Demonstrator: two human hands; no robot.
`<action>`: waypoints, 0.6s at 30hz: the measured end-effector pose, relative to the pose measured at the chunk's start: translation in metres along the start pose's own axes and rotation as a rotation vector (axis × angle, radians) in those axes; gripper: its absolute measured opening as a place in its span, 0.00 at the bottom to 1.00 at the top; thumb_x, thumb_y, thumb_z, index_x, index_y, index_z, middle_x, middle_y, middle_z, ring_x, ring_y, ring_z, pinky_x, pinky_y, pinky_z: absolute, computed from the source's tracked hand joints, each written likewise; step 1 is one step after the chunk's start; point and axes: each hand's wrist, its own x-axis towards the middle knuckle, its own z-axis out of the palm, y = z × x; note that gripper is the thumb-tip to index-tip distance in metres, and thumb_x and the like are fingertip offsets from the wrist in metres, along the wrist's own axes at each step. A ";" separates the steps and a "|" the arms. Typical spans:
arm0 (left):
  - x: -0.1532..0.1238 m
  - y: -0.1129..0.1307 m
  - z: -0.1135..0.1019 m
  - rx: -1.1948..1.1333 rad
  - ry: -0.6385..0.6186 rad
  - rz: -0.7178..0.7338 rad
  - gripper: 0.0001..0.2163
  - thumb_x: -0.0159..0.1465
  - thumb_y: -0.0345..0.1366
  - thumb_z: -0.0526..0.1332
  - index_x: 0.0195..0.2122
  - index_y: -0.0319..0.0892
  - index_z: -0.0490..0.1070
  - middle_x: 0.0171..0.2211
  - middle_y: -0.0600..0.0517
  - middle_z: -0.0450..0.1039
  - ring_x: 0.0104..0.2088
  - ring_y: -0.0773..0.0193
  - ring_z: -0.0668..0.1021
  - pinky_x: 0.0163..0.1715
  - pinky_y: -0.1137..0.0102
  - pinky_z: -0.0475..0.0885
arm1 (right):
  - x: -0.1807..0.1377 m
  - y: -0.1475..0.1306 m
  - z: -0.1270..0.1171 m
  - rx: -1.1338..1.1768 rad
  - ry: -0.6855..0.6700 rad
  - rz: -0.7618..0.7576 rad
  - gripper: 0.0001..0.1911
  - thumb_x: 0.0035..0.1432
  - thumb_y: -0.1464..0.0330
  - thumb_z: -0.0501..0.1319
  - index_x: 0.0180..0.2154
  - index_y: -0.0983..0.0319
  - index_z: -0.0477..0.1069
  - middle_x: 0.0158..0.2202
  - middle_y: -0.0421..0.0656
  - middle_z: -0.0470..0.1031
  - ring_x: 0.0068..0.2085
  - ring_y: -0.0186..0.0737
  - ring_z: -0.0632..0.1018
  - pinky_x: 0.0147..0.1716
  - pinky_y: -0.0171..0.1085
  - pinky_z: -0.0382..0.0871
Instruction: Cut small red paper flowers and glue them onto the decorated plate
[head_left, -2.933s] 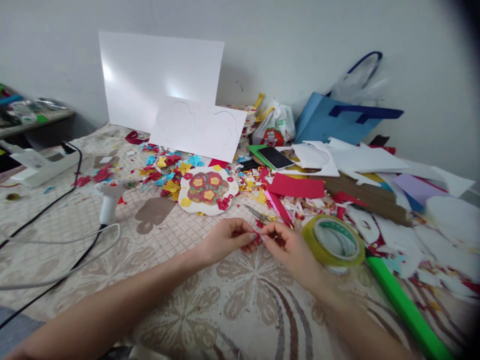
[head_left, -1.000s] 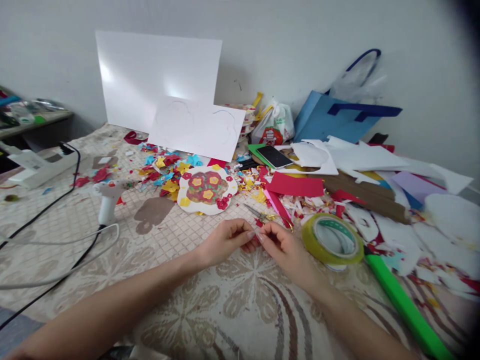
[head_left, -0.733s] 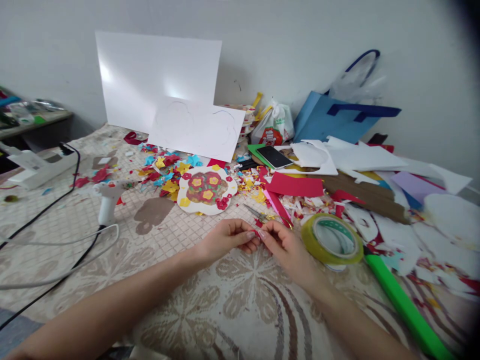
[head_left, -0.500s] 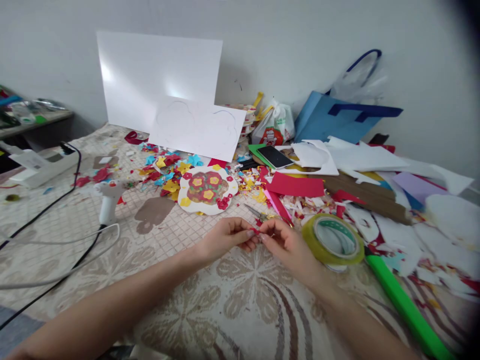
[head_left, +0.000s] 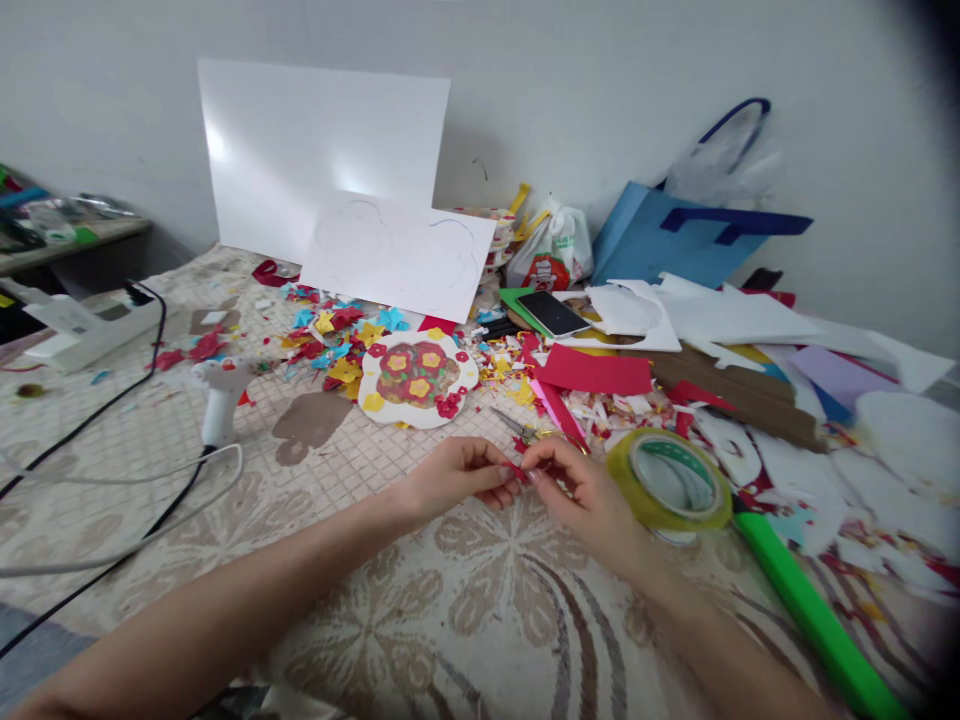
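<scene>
My left hand (head_left: pixel 457 478) and my right hand (head_left: pixel 581 492) meet fingertip to fingertip just above the patterned cloth. Both pinch a tiny red paper piece (head_left: pixel 516 470) between thumb and fingers. Small scissors (head_left: pixel 525 430) lie just beyond my fingertips. A roll of yellow-green tape (head_left: pixel 670 482) rests right beside my right hand. Farther off sits a white flower-shaped card (head_left: pixel 417 377) covered with red and yellow paper flowers.
A white glue gun (head_left: pixel 217 395) with its cable lies left. Coloured paper scraps (head_left: pixel 337 345), a red sheet (head_left: pixel 594 372), a phone (head_left: pixel 553 313), a green rod (head_left: pixel 810 610), white boards (head_left: pixel 322 150) and a blue bag (head_left: pixel 675 240) crowd the far and right side.
My fingers have kept working the small red piece in the same spot; the hands barely shifted. The view drifted slightly.
</scene>
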 end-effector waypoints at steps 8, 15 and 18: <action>0.000 0.002 -0.002 -0.030 -0.025 -0.021 0.12 0.54 0.41 0.66 0.31 0.35 0.72 0.29 0.49 0.76 0.27 0.69 0.76 0.32 0.71 0.71 | 0.002 -0.002 -0.005 -0.071 0.007 -0.058 0.10 0.55 0.77 0.53 0.35 0.59 0.69 0.35 0.43 0.73 0.38 0.40 0.73 0.40 0.39 0.67; 0.000 0.003 -0.003 -0.028 -0.042 -0.013 0.13 0.54 0.41 0.66 0.31 0.35 0.71 0.30 0.49 0.76 0.29 0.68 0.76 0.33 0.70 0.71 | 0.004 0.000 -0.008 -0.106 -0.041 -0.102 0.11 0.55 0.77 0.54 0.37 0.59 0.70 0.37 0.43 0.73 0.39 0.39 0.74 0.41 0.39 0.67; 0.000 0.003 -0.003 -0.030 -0.046 -0.013 0.12 0.54 0.40 0.66 0.31 0.35 0.71 0.30 0.49 0.76 0.29 0.68 0.76 0.32 0.71 0.71 | 0.005 0.001 -0.010 -0.138 -0.049 -0.136 0.09 0.56 0.76 0.55 0.36 0.59 0.70 0.37 0.44 0.73 0.40 0.40 0.74 0.40 0.39 0.67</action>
